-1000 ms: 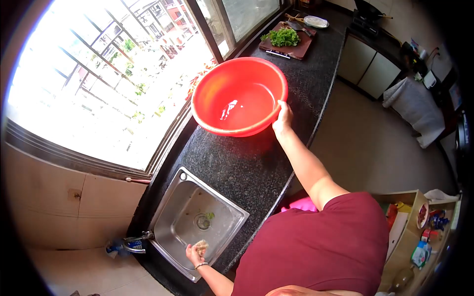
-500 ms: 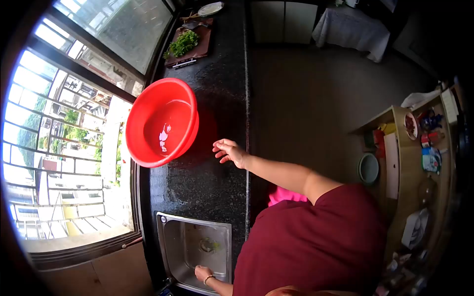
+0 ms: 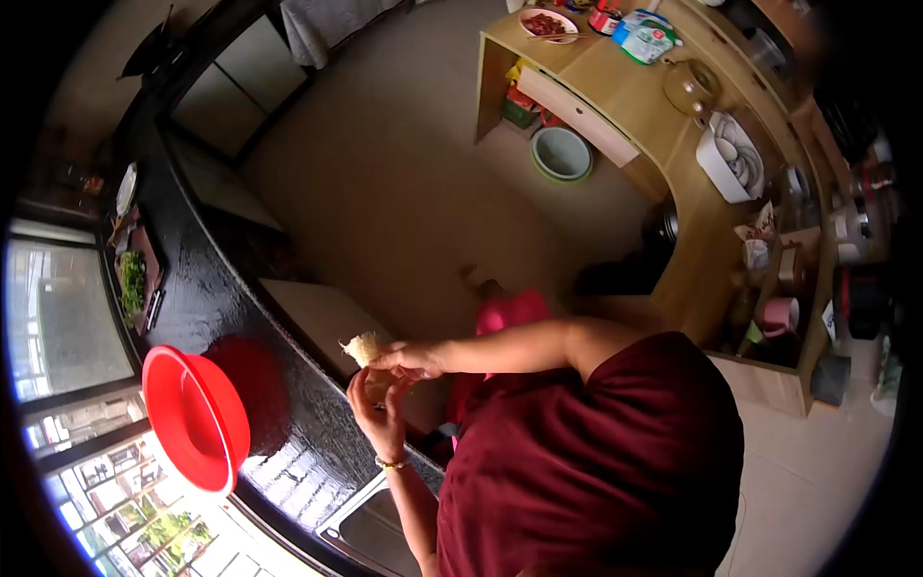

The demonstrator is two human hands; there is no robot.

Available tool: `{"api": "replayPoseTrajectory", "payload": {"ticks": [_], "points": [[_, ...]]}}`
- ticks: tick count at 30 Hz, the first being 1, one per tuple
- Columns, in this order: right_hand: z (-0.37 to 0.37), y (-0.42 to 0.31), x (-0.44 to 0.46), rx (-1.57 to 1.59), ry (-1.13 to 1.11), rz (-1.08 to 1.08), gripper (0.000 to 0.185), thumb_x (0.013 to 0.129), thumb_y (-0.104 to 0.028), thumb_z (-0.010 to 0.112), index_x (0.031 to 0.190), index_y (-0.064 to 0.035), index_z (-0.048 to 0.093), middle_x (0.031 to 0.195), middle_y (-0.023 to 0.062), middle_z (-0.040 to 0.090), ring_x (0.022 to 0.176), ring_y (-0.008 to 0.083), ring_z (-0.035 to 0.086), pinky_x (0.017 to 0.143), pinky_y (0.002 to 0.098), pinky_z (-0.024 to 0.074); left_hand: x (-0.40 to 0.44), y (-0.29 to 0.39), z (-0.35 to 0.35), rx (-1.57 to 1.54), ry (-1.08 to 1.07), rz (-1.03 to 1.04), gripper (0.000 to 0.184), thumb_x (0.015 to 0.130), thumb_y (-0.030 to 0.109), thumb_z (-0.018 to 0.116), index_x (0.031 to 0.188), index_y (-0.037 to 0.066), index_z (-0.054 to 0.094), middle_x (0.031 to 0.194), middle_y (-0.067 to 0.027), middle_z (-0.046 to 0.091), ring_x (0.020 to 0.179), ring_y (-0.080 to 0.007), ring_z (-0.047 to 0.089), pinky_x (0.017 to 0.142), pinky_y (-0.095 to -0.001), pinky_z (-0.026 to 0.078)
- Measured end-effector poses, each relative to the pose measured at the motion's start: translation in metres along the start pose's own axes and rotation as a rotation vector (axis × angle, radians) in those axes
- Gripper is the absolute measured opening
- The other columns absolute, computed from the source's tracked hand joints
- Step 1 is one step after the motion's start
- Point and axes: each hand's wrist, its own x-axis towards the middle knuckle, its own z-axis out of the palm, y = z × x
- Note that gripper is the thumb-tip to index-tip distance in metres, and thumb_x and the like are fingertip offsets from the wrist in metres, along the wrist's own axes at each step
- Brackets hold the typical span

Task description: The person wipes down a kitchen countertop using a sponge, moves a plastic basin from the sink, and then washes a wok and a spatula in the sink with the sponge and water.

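A pale, fibrous scrubber [image 3: 361, 349] is between my two hands, over the counter's front edge. My right hand [image 3: 411, 361] reaches in from the right, its fingers closed on the scrubber. Just below, my left hand [image 3: 383, 409], with a bracelet at the wrist, is raised with fingers curled round the scrubber's lower part, which they partly hide. The red basin [image 3: 197, 420] stands on the dark counter [image 3: 207, 279] by the window, left of my hands, touched by neither. Below my hands, the steel sink [image 3: 370, 524] is partly covered by my left forearm.
A chopping board [image 3: 151, 260] with leafy greens [image 3: 132, 281] lies at the counter's far left. Across the floor, a curved wooden unit [image 3: 601, 82] holds a plate of red food [image 3: 548, 25], a kettle [image 3: 690, 87] and a white dish rack [image 3: 728, 159]. A greenish basin [image 3: 561, 154] sits beneath it.
The view has swung right. My right hand let go of the red basin and came back to meet my left hand, which has risen from the sink with the scrubber.
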Motion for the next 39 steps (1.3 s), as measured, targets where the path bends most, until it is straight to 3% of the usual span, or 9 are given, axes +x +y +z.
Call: {"api": "replayPoseTrajectory", "payload": {"ticks": [6, 10, 12, 16, 18, 27, 32, 36, 39], "points": [[-0.133, -0.051, -0.074, 0.371, 0.334, -0.251, 0.025, 0.085, -0.024, 0.054, 0.104, -0.0074, 0.054, 0.092, 0.0033, 0.061, 0.086, 0.0189, 0.059, 0.075, 0.0411, 0.0486, 0.054, 0.036, 0.102, -0.152, -0.397, 0.000, 0.058, 0.076, 0.012, 0.066, 0.127, 0.003, 0.039, 0.125, -0.0179, 0.045, 0.110, -0.0298, 0.049, 0.088, -0.0378, 0.043], [-0.152, -0.096, -0.118, 0.054, 0.631, -0.241, 0.045, 0.085, -0.022, 0.054, 0.127, -0.0139, 0.042, 0.113, 0.0066, 0.052, 0.100, 0.0180, 0.052, 0.077, 0.0404, 0.0473, 0.085, 0.038, 0.154, -0.564, -0.454, -0.287, 0.064, 0.079, 0.012, 0.064, 0.134, 0.005, 0.029, 0.128, -0.0189, 0.040, 0.110, -0.0280, 0.049, 0.086, -0.0367, 0.045], [-0.147, -0.110, -0.117, -0.136, 0.528, -0.364, 0.051, 0.084, -0.019, 0.057, 0.131, -0.0100, 0.038, 0.122, 0.0084, 0.048, 0.109, 0.0191, 0.047, 0.090, 0.0356, 0.0410, 0.101, 0.054, 0.170, -0.705, -0.421, -0.437, 0.067, 0.082, 0.011, 0.060, 0.137, 0.005, 0.020, 0.128, -0.0173, 0.042, 0.108, -0.0227, 0.051, 0.083, -0.0309, 0.047], [-0.150, -0.127, -0.090, -0.393, 0.148, -0.310, 0.056, 0.085, -0.019, 0.058, 0.134, -0.0074, 0.034, 0.128, 0.0110, 0.044, 0.111, 0.0180, 0.046, 0.091, 0.0324, 0.0404, 0.117, 0.038, 0.193, -0.670, -0.070, -0.469, 0.049, 0.078, 0.001, 0.056, 0.124, -0.002, 0.039, 0.110, -0.0131, 0.055, 0.099, -0.0190, 0.055, 0.084, -0.0283, 0.046], [-0.130, -0.159, -0.096, -0.464, 0.219, -0.129, 0.057, 0.086, -0.021, 0.056, 0.135, -0.0074, 0.031, 0.129, 0.0129, 0.043, 0.111, 0.0187, 0.047, 0.086, 0.0325, 0.0432, 0.118, 0.023, 0.177, -0.813, 0.178, -0.640, 0.042, 0.078, -0.001, 0.048, 0.120, -0.003, 0.044, 0.104, -0.0108, 0.058, 0.093, -0.0183, 0.058, 0.081, -0.0287, 0.047], [-0.111, -0.217, 0.001, -0.679, -0.150, 0.150, 0.032, 0.090, -0.023, 0.051, 0.116, -0.0043, 0.049, 0.110, 0.0081, 0.054, 0.087, 0.0148, 0.056, 0.067, 0.0288, 0.0498, 0.025, -0.091, -0.023, -0.847, 1.256, -0.718, 0.029, 0.080, 0.014, 0.055, 0.107, 0.006, 0.048, 0.099, -0.0127, 0.057, 0.083, -0.0255, 0.060, 0.061, -0.0393, 0.054], [-0.086, -0.258, 0.093, -0.763, -0.164, 0.170, 0.030, 0.088, -0.024, 0.053, 0.111, -0.0053, 0.052, 0.107, 0.0055, 0.056, 0.087, 0.0141, 0.055, 0.069, 0.0283, 0.0474, 0.034, -0.162, -0.094, -0.398, 1.617, -0.943, 0.053, 0.082, 0.026, 0.059, 0.124, -0.001, 0.041, 0.126, -0.0177, 0.039, 0.111, -0.0293, 0.044, 0.092, -0.0429, 0.039], [-0.107, -0.317, 0.153, -0.733, 0.024, -0.036, 0.018, 0.086, -0.024, 0.057, 0.093, -0.0082, 0.057, 0.087, 0.0002, 0.058, 0.081, 0.0091, 0.053, 0.064, 0.0242, 0.0443, 0.129, -0.164, -0.057, 0.384, 1.343, -0.798, 0.030, 0.085, 0.019, 0.055, 0.104, -0.004, 0.053, 0.113, -0.0159, 0.047, 0.098, -0.0271, 0.048, 0.082, -0.0379, 0.042], [-0.135, -0.380, 0.176, -0.701, 0.248, -0.162, 0.016, 0.087, -0.026, 0.055, 0.089, -0.0103, 0.057, 0.097, 0.0024, 0.062, 0.083, 0.0110, 0.055, 0.070, 0.0269, 0.0445, 0.238, -0.169, -0.030, 0.233, 1.087, -0.488, 0.016, 0.085, 0.014, 0.054, 0.086, -0.002, 0.056, 0.107, -0.0137, 0.050, 0.088, -0.0225, 0.049, 0.076, -0.0329, 0.042]]}}
